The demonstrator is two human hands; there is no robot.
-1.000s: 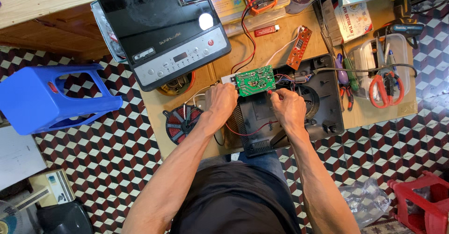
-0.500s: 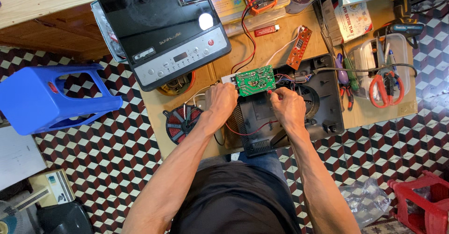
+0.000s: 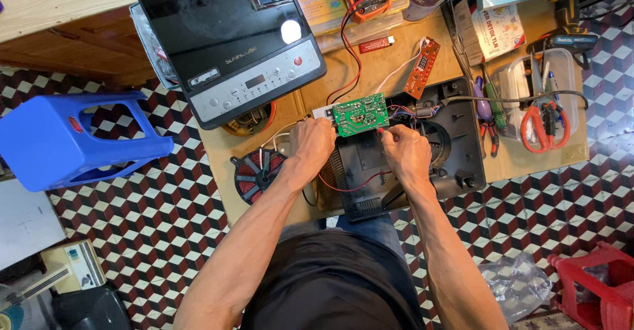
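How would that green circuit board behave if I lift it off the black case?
The green board looks thin and flat, so probably stiff and light. Wires run from its right edge into the black case, so it would likely tug back rather than lift free. The left hand and right hand sit at its lower edge; its small parts seem fragile.

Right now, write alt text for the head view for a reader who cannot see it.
Seen from above, a person's left hand and right hand hold a green circuit board over an opened black appliance base on a wooden table. A black cooktop panel, a red coil and orange-handled scissors lie around.
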